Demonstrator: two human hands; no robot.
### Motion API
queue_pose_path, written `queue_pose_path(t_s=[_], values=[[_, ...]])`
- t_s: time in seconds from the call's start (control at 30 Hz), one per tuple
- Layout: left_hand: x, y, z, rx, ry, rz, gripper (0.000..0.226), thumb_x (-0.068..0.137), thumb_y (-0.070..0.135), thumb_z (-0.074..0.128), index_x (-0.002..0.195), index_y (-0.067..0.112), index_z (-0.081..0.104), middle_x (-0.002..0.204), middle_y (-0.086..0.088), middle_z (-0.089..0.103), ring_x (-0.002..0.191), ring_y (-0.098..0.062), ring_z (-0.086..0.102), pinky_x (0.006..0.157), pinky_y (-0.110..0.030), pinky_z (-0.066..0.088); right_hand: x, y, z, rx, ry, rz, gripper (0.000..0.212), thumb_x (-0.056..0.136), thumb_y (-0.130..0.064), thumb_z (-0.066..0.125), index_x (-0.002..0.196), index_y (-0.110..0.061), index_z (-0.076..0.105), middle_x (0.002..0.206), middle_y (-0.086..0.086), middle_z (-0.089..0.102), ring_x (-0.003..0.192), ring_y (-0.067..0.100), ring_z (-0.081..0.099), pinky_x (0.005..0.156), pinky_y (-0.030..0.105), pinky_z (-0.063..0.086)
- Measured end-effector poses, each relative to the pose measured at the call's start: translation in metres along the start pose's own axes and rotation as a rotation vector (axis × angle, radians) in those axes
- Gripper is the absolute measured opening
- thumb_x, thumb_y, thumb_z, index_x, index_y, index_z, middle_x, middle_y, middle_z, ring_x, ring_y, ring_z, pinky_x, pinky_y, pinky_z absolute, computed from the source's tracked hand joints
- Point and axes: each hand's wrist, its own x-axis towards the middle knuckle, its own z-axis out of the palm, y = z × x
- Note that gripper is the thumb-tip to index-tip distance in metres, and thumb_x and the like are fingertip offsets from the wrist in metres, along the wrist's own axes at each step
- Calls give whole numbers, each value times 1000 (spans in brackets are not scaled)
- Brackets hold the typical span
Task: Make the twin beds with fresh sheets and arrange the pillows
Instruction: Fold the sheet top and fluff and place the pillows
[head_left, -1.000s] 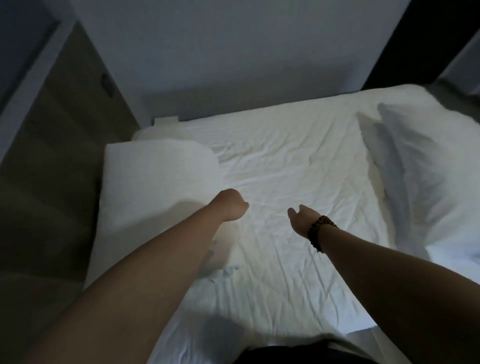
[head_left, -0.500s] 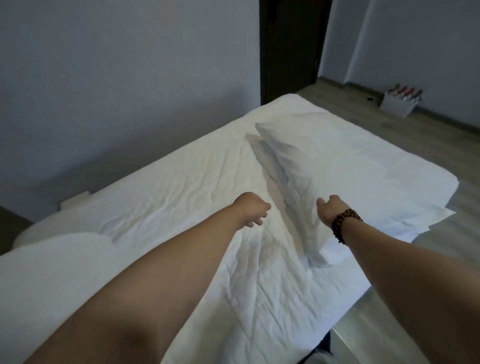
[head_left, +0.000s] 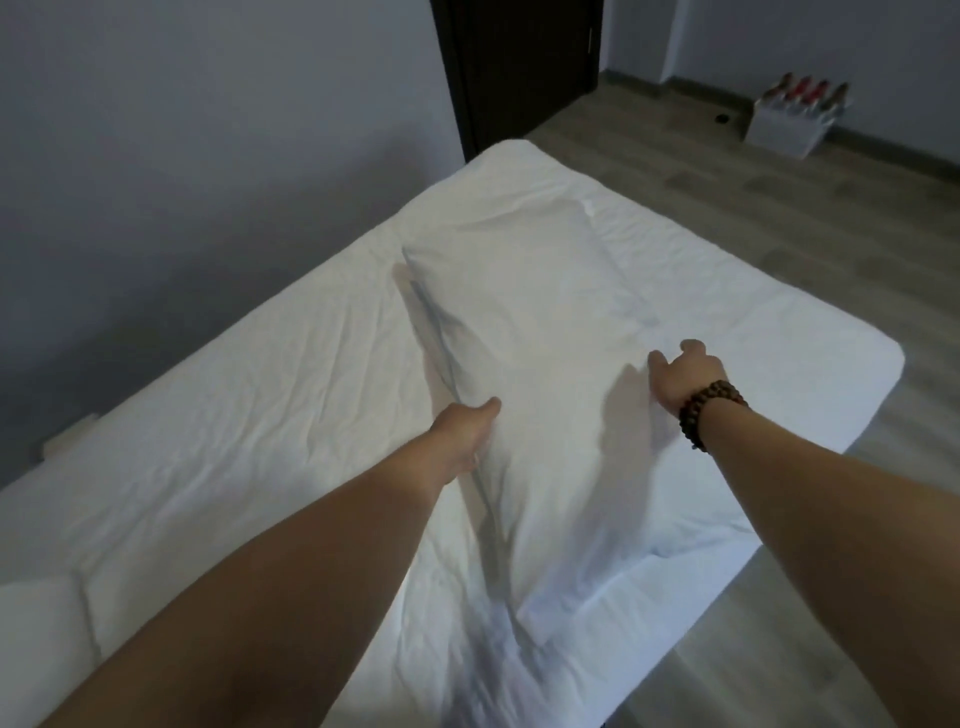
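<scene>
Here, the left hand (head_left: 464, 432) holds the pillow (head_left: 524, 364) by its left long edge. The thumb lies on top of the fabric and the fingers are tucked under the side, mostly out of sight. The right hand (head_left: 681, 375), with a dark beaded bracelet (head_left: 709, 410) on its wrist, is set on the opposite long edge. Its thumb and one bent finger show and the rest are hidden, so I cannot tell whether it grips the pillow or only rests there. Both forearms reach in from the lower part of the view.

The pillow is white and lies lengthwise between the two hands. Its far end points toward the far corner of the bed (head_left: 810, 332) and its near end is close to the bed's right edge. A shadow runs under its left side.

A wrinkled white sheet (head_left: 249, 415) covers the mattress. The bed's left edge runs along a grey wall (head_left: 197, 156). A soft white shape (head_left: 39, 629), possibly a second pillow, sits at the near left of the bed.

Past the far corner stands a dark door (head_left: 519, 67). Wood-look floor (head_left: 779, 218) lies to the right, with a white box of red-topped items (head_left: 789, 122) against the far wall.
</scene>
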Motion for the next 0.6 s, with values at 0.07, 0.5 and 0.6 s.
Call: queue_pose_path(t_s=[0.07,0.5,0.6], values=[[24,12,9,-53,29,-39,67,92,60,59,135,9,56,127,-7,62,108,-29,62,90,-35,50,28,-1,-2,-7,-15,-12,63,100,-46,42,151,-10,29,146,21,43,128,41,48,104,49,44],[153,45,24,-94,354,-111,129,51,99,44,149,16,42,147,-6,51,133,-36,49,113,-50,37,149,-22,47,58,-205,-72,88,90,-72,37,157,-20,14,156,13,37,136,36,44,102,41,38],[146,39,27,-121,324,-72,120,64,95,46,153,15,36,151,-5,46,137,-34,45,114,-48,36,155,-18,56,51,-206,-57,98,80,-84,35,158,-31,8,161,10,29,139,35,40,110,45,36]])
